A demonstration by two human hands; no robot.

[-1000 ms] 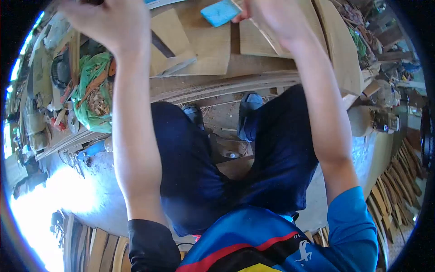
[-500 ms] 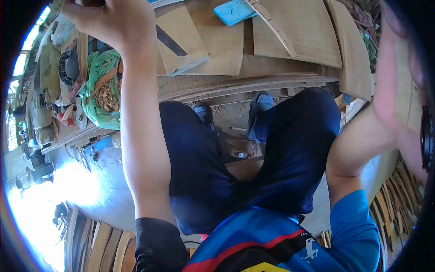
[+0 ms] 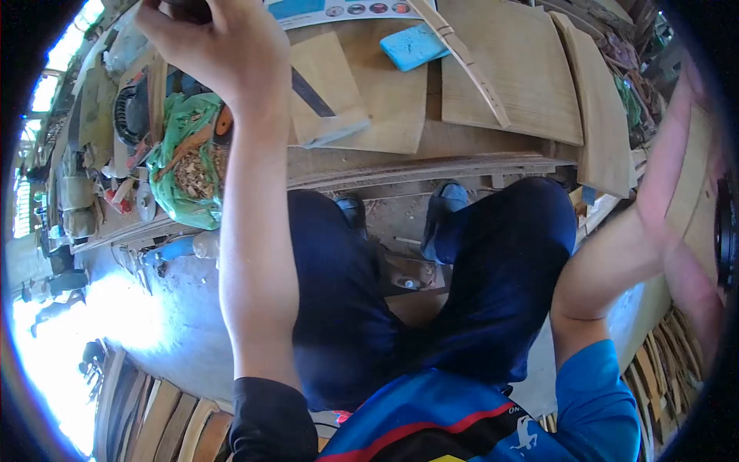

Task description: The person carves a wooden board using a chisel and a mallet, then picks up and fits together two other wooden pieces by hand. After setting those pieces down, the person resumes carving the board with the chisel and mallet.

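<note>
My left hand point(image 3: 223, 42) is raised at the top left, its fingers curled around something dark that the top edge cuts off. On the far right, my right hand point(image 3: 663, 189) is partly out of view and distorted by the lens. It is closed about a pale wooden piece point(image 3: 699, 173), which runs up along the edge of view. Below my left hand, near the forearm, lies a green plastic bag point(image 3: 173, 196) with wood shavings point(image 3: 196, 173). A thin slotted wooden strip point(image 3: 469, 65) rests across a flat board point(image 3: 516, 85) on the bench.
A blue block point(image 3: 412, 48) and a wooden square with a dark blade point(image 3: 312, 92) lie on the bench. A curved board point(image 3: 596, 108) overhangs its right front. Tools crowd the left, and wood pieces point(image 3: 165, 420) are stacked at lower left. My knees are under the bench edge point(image 3: 431, 171).
The bench and its things sit slightly lower and further right in view. My left hand has shifted a little right and down, still curled. More of the wooden piece at my right hand shows.
</note>
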